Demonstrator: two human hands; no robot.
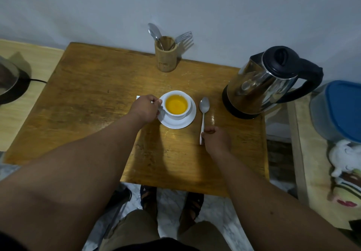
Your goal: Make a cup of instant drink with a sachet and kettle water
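the cup (176, 105) sits on its saucer (190, 120) near the middle of the table (93, 94), already filled with an orange-yellow drink; the left hand (145, 109) is closed on the cup at its left side, apparently pinching the handle, though the fingers cover it; the right hand (215, 138) is curled on the near end of the spoon (203, 112), which lies flat on the table just right of the saucer with its bowl pointing away from that grip; beyond the spoon's bowl and further right stands the kettle (267, 82), well clear of both hands; far past the cup, against the wall, a wooden holder (166, 54) keeps more cutlery; the drink looks poured, so stirring or tidying seems what is left; the risk from here is a slop: the cup is full enough that a tug from the left hand, or a spoon dropped in sharply, could send liquid over the rim onto the saucer; a white corner shows just behind the left hand, perhaps the sachet, but most of it is hidden; whether the right hand truly pinches the spoon or only rests on it is hard to tell.
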